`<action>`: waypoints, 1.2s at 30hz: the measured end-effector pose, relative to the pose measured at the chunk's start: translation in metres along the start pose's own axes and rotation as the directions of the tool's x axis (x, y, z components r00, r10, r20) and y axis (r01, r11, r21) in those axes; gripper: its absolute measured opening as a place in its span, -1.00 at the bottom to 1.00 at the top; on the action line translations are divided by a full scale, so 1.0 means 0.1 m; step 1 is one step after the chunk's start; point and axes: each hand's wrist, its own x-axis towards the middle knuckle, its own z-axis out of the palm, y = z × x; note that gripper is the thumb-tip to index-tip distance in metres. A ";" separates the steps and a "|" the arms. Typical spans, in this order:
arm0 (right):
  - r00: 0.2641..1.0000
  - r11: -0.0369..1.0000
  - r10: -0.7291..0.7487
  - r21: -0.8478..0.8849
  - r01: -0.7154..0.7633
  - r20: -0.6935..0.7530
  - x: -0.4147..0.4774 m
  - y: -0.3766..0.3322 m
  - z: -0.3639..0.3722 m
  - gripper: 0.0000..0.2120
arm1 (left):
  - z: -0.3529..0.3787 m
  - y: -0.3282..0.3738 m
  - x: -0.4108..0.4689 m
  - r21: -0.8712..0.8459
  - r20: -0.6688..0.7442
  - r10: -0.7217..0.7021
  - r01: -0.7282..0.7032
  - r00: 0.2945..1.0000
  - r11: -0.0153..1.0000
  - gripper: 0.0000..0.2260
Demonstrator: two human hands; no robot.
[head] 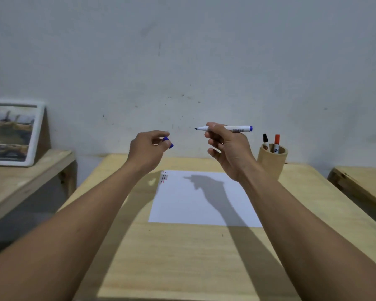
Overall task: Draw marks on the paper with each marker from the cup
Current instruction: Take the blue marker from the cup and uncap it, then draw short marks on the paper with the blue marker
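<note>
A white sheet of paper lies on the wooden table, with small red and dark marks in its far left corner. My right hand is raised above the paper and grips an uncapped blue marker, held level with its tip pointing left. My left hand hovers to the left of it, pinching the blue cap in its fingertips. A wooden cup stands at the paper's far right and holds a black marker and a red marker.
A framed picture leans against the wall on a lower wooden shelf to the left. Another wooden surface sits at the right edge. A grey wall rises right behind the table.
</note>
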 end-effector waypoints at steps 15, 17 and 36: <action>0.995 0.979 0.085 -0.188 -0.075 0.047 -0.07 0.71 0.38 -0.92 | -0.02 -0.93 -0.26 0.378 -0.040 -0.161 0.164 0.986 0.911 -0.83; 0.994 0.975 0.096 -0.206 -0.084 0.051 -0.06 0.78 0.39 -0.91 | -0.02 -0.92 -0.25 0.421 -0.041 -0.174 0.175 0.984 0.890 -0.81; 1.000 0.844 0.016 -0.535 -0.019 -0.012 0.19 1.22 0.39 -0.90 | 0.02 -0.98 -0.90 0.751 0.380 -0.113 -0.235 0.918 0.618 -0.52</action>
